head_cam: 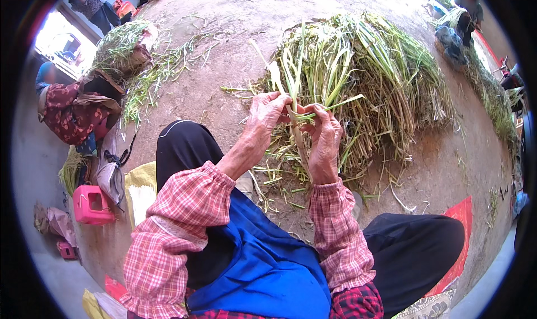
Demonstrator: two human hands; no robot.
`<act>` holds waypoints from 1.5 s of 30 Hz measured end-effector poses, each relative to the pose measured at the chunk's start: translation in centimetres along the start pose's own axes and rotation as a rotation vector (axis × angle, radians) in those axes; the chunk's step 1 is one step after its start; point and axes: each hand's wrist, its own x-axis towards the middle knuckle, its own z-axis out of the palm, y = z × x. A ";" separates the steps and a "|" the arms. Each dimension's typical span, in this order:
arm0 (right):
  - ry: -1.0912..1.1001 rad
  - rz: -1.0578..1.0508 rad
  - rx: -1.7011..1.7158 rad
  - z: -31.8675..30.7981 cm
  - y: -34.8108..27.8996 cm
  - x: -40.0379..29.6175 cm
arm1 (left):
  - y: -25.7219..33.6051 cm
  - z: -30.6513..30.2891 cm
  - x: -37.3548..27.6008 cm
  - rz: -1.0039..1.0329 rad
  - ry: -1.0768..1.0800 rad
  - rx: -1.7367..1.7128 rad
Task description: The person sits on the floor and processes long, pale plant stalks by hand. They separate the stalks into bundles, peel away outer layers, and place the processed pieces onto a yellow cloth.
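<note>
My left hand (265, 120) pinches the upper part of a leafy plant stalk (298, 140); its brown lower end slants down past my right wrist. Long green leaves rise above the fingers, overlapping the pile behind. Between the thumb and fingers of my right hand (326, 134) is a narrow green leaf strip (345, 102) that lies across the stalk. Just beyond both hands spreads a large heap of cut stalks (390, 84), green at the top and brown lower down. Whether the strip is still attached to the stalk is hidden by my fingers.
Leaf scraps (277, 180) litter the earthen floor before me. A yellow sack (142, 174) with pale strips lies by my knee, a pink plastic stool (93, 205) further left. Several other people sit around the room, one person (79, 105) at the left near a leaf-covered bundle (121, 46).
</note>
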 end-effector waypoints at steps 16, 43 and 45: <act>-0.067 0.166 0.263 -0.9 0.7 0.8 | -0.8 0.5 -0.4 -0.094 -0.122 -0.109; 0.149 0.084 0.058 0.0 1.7 0.5 | -0.4 1.7 -1.4 -0.003 -0.122 -0.071; 0.221 0.047 0.107 0.1 2.2 0.8 | -0.3 1.7 -1.4 -0.029 -0.086 -0.110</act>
